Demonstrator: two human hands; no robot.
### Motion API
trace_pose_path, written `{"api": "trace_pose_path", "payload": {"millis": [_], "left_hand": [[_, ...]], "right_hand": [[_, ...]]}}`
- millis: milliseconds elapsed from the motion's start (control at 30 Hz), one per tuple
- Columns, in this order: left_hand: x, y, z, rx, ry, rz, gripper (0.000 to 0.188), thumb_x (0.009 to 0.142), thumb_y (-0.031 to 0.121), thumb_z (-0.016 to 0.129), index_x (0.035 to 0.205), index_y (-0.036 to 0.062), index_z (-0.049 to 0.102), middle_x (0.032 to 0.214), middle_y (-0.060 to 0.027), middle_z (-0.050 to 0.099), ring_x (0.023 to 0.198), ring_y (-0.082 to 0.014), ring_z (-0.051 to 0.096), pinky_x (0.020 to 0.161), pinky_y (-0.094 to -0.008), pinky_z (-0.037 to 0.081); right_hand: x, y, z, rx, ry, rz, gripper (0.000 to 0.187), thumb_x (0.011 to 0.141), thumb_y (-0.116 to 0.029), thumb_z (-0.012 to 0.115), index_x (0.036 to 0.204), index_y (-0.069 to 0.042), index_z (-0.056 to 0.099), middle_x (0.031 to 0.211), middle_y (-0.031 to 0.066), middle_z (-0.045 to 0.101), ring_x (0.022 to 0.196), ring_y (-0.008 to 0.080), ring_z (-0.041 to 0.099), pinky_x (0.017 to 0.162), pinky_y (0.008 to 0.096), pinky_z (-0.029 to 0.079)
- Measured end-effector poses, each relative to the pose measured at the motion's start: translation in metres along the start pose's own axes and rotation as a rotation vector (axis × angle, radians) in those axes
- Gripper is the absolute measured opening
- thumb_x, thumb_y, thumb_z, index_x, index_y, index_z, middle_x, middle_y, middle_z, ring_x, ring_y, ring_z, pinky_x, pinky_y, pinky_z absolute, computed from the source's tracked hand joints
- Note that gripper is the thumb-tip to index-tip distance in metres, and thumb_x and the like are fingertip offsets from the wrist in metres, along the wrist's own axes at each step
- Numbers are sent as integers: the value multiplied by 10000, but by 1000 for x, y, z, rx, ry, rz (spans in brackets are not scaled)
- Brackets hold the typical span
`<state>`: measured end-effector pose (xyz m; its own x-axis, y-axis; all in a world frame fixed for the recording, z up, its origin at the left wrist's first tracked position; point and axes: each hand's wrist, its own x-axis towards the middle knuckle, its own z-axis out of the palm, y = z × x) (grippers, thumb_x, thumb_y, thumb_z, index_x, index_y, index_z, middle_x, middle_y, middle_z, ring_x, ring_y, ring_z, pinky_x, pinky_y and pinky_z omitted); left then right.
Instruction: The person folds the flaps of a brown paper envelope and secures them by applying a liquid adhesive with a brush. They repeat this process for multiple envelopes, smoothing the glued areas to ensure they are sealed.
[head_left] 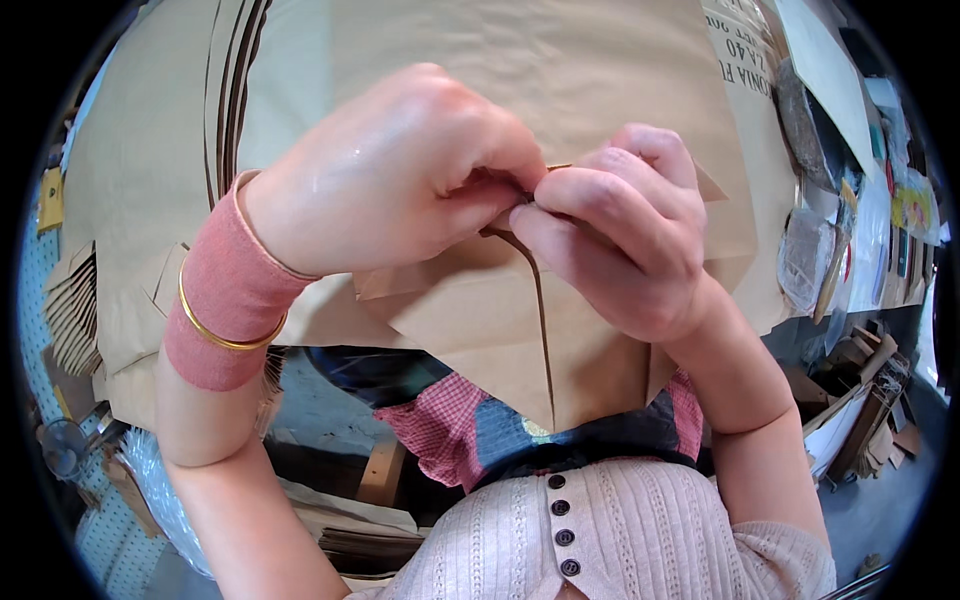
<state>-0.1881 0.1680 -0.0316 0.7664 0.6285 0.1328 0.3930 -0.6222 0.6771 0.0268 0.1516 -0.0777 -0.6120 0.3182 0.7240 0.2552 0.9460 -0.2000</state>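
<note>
A large brown paper bag (600, 370) lies in front of me, its folded near end hanging over the table edge toward my lap. A dark slit runs down this end from where my hands meet. My left hand (400, 175), with a pink wristband and gold bangle above it, is closed in a pinch on the paper at the top of the slit. Close against it, my right hand (625, 225) pinches the same spot between thumb and forefinger. The fingertips almost touch, and they partly hide the bit of paper between them.
Stacked brown paper bags (150, 150) spread over the left of the table, with fanned folded ends (72, 315) at their edge. Plastic-wrapped packets (805, 258) and papers line the right side. Cardboard scraps (860, 400) sit lower right; a wooden piece (381, 473) shows below the table.
</note>
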Motion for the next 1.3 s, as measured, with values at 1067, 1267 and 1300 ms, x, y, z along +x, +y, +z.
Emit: {"api": "trace_pose_path", "payload": {"millis": [1067, 1267, 1300], "left_hand": [[-2, -9, 6, -104, 48, -48, 100, 793, -19, 690, 887, 5, 717, 745, -117, 690, 646, -232, 677, 601, -285, 542], [-1, -8, 7, -73, 49, -33, 99, 790, -27, 690, 882, 8, 701, 737, -104, 688, 655, -224, 685, 604, -290, 547], [-2, -8, 7, -63, 55, -33, 99, 789, -27, 690, 881, 9, 700, 735, -103, 687, 655, -221, 686, 602, -289, 548]], "right_hand": [[10, -21, -13, -46, -57, 366, 210, 743, -58, 738, 916, -73, 620, 805, 39, 630, 710, 220, 600, 736, 356, 416], [9, -20, -11, -51, -97, 402, 270, 705, -46, 786, 911, -72, 614, 784, 40, 638, 691, 220, 596, 736, 344, 417], [8, -21, -9, -61, -90, 410, 273, 703, -48, 789, 909, -75, 612, 778, 36, 635, 688, 219, 594, 735, 345, 415]]}}
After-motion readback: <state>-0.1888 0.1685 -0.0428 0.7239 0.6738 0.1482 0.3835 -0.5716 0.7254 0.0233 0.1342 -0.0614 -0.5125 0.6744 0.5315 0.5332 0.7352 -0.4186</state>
